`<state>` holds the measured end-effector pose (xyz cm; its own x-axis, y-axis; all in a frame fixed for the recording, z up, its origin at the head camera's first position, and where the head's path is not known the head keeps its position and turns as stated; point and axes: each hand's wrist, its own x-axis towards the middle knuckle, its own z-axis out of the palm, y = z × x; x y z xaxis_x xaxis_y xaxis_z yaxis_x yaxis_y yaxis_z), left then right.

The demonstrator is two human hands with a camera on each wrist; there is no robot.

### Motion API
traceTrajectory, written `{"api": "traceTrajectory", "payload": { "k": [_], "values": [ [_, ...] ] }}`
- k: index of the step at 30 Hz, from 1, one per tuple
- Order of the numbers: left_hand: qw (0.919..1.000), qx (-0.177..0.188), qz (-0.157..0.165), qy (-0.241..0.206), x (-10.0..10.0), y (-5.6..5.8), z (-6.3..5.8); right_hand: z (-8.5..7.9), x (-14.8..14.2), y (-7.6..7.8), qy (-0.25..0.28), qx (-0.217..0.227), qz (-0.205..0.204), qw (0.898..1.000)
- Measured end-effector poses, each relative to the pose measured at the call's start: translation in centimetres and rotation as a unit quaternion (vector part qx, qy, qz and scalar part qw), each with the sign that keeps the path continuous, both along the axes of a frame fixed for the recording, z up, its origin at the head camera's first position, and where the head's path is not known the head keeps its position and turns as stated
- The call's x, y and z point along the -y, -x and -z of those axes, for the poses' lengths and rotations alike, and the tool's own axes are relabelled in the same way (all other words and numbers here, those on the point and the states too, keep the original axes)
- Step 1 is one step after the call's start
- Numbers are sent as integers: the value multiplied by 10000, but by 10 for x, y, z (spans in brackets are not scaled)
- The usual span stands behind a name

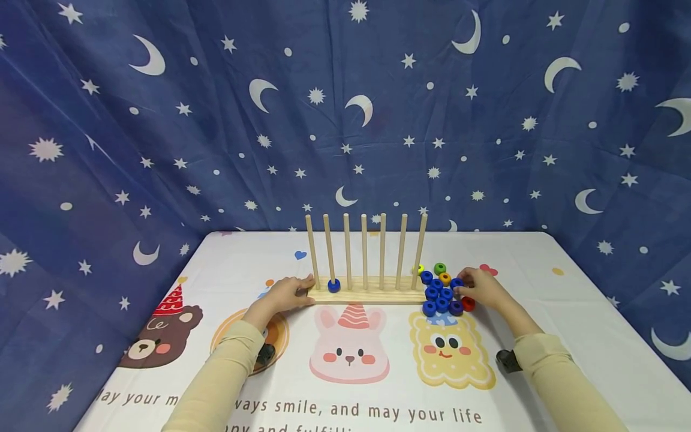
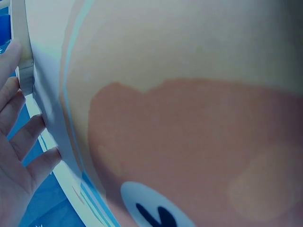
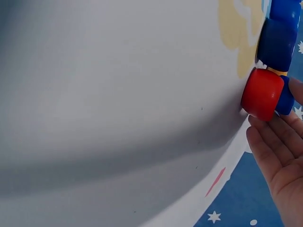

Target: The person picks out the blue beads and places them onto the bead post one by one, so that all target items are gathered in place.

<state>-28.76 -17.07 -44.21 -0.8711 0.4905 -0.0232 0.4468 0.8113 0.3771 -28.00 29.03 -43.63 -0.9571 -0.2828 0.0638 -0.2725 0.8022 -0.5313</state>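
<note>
A wooden peg stand (image 1: 372, 296) with several upright pegs stands at the middle of the table. One blue bead (image 1: 334, 286) sits at the foot of its second peg from the left. My left hand (image 1: 286, 294) grips the stand's left end; the left wrist view shows fingers (image 2: 10, 59) against the wood and the others spread. Beyond the stand's right end, my right hand (image 1: 483, 292) pinches a blue bead (image 1: 457, 282) at the edge of a bead cluster. A red bead (image 3: 263, 94) lies just beside those fingers in the right wrist view.
Several blue beads (image 1: 442, 305) crowd against the stand's right end, with an orange bead (image 1: 445, 278), a green bead (image 1: 439, 268) and a yellow bead (image 1: 420, 269) behind. A printed white cloth (image 1: 540, 270) covers the table. A starry blue curtain (image 1: 302, 180) hangs behind it.
</note>
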Motion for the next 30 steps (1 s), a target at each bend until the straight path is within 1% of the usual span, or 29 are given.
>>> {"api": "traceTrajectory", "payload": {
  "k": [3, 9, 12, 17, 21, 27, 30],
  "values": [
    [10000, 66, -25, -25, 0, 0, 0, 0, 1, -3, 68, 13, 38, 10000],
    [10000, 57, -64, -24, 0, 0, 1, -4, 6, -8, 91, 128, 193, 9997],
    [10000, 49, -84, -21, 0, 0, 1, -9, 8, -11, 85, 95, 137, 9998],
    [10000, 47, -69, -7, 0, 0, 1, -12, 12, -16, 82, 12, 37, 10000],
    [9999, 20, -102, -28, 1, 1, -1, -10, 15, -16, 148, -116, -79, 9998],
    [9998, 133, -106, -76, 1, 1, 1, -5, 19, -16, 187, -270, -222, 9992],
    [9998, 120, -117, -87, 2, 1, 2, -4, 22, -16, 265, -441, -366, 9980]
  ]
}}
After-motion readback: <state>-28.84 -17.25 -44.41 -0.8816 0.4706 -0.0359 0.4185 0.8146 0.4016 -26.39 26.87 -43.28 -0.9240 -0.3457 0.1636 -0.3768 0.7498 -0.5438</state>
